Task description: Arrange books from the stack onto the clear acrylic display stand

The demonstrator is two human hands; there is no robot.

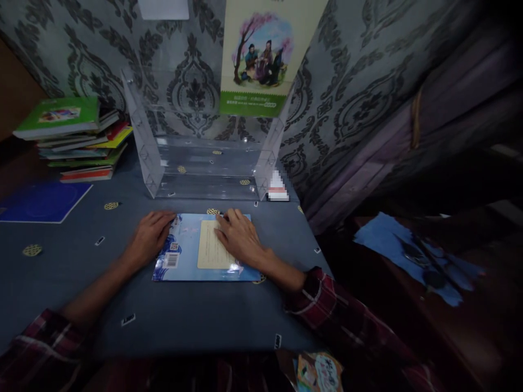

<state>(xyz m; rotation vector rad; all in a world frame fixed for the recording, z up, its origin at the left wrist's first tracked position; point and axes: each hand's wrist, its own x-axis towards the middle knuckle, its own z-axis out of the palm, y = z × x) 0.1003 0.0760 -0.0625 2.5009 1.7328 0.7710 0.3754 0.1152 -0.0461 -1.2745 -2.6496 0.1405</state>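
Observation:
A blue paperback book (186, 245) lies on the table with its back cover up, showing a barcode, a QR code and a cream text panel. At its upper left corner, my left hand (152, 235) touches the edge with fingers stretched out. My right hand (239, 237) rests over the book's upper right part, fingers partly spread and pointing to the top edge. It covers part of the text panel. Neither hand visibly grips the book. Just behind the book stands a clear tiered plastic rack (204, 188), its lower tiers bare.
A pale book with a green band (255, 106) stands in the rack's top tier. Stacked books (61, 122) and a blue folder-like sheet (44, 201) lie at left. Scissors (412, 253) rest on blue cloth (379, 234) at right. Another colourful book (318, 373) shows below the table edge.

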